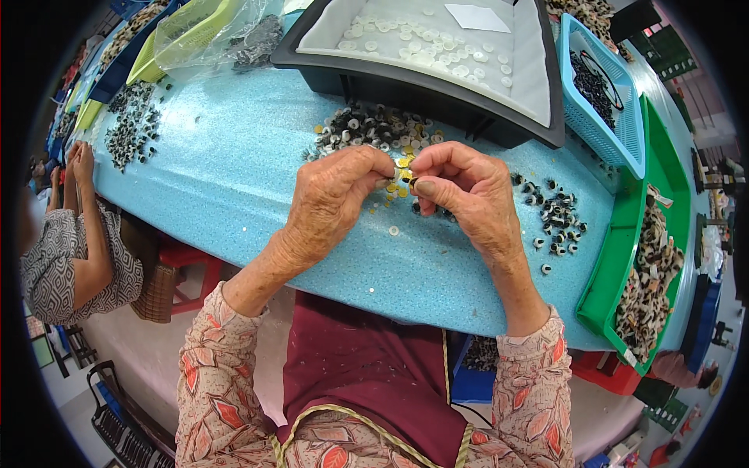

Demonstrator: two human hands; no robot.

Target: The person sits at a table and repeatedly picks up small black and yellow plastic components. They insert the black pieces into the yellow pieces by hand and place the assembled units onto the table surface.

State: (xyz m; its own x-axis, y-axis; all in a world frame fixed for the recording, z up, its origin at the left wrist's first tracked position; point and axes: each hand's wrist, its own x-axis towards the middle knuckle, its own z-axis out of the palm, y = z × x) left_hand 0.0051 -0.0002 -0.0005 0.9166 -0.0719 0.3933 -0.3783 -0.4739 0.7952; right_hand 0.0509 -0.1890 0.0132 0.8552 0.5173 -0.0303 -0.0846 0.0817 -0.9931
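Observation:
My left hand (334, 196) and my right hand (474, 193) meet over the blue table, fingertips almost touching. The left thumb and forefinger are pinched together on something too small to make out. Between the right thumb and forefinger is a small dark piece (413, 182). Just beyond my fingers lies a pile of small black and white parts (353, 129), mixed with pale discs. Small yellow pieces (402, 192) are scattered beneath my fingertips. One white disc (393, 231) lies alone nearer me. Black-and-white pieces (560, 222) spread out to the right of my right hand.
A black tray (390, 84) with a white liner and pale discs stands beyond the pile. A light blue basket (626, 148) and a green tray (601, 300) of furry pieces are at right. Far left are dark pieces (131, 129), a plastic bag (211, 47) and another person's hands (80, 161).

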